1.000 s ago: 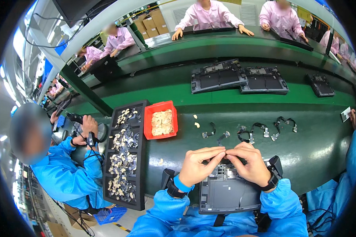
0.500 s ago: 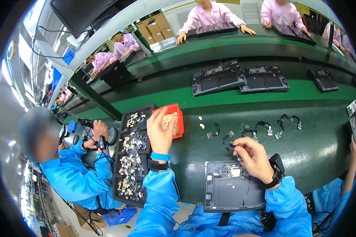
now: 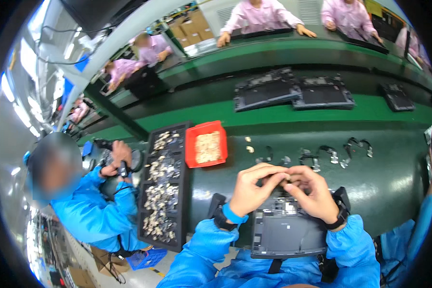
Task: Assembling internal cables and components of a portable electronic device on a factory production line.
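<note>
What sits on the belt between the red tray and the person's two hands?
In the head view, only bare dark green belt lies between the red tray and the left hand and right hand. A few small parts lie off to the right.

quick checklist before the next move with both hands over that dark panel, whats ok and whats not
1. Both hands over the work: ok. The left hand and right hand meet above the top edge of the dark panel.
2. Small part between the fingertips: cannot tell; the fingers pinch together but whatever they hold is too small to see.
3. Panel seated flat in front of the person: ok, it lies level at the near edge of the green bench.
4. Red bin stocked: ok, pale small parts fill it.
5. Black parts tray within view: ok, left of the panel, holding many pieces.
6. Loose cable pieces apart from the hands: ok, they lie beyond the panel.
</note>
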`<state>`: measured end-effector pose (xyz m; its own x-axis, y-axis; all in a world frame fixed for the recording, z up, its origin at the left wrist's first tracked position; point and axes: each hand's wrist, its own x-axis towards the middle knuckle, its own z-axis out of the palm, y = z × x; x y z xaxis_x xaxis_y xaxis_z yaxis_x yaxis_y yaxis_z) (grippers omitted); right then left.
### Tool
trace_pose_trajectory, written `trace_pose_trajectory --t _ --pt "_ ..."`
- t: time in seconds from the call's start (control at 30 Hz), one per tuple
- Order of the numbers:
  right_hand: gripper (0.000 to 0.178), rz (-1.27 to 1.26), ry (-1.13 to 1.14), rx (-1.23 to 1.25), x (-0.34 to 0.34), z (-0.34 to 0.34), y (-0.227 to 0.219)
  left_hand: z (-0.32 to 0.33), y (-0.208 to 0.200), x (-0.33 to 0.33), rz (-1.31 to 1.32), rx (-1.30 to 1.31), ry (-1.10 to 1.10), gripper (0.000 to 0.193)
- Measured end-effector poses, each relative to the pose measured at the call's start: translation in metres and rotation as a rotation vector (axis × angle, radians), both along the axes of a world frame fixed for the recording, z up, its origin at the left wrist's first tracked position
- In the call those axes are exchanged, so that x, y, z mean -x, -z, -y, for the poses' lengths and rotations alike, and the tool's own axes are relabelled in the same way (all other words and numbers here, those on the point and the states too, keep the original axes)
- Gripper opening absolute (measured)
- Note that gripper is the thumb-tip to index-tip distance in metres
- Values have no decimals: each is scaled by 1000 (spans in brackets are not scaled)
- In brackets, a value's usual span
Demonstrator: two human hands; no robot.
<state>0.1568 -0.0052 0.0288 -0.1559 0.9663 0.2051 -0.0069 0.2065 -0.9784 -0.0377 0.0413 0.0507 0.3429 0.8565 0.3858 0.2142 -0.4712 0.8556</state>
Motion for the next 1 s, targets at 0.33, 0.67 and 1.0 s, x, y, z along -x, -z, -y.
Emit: trace_pose_trajectory --t 0.33,0.67,1.0 --pt "21 29 -61 132 12 -7 5 1 9 14 -271 -536 -138 24" --pt "12 329 65 -110 13 -3 1 5 23 11 -142 -365 18 16" --pt "15 203 58 -60 11 -3 -6 2 13 8 -161 -587 46 20"
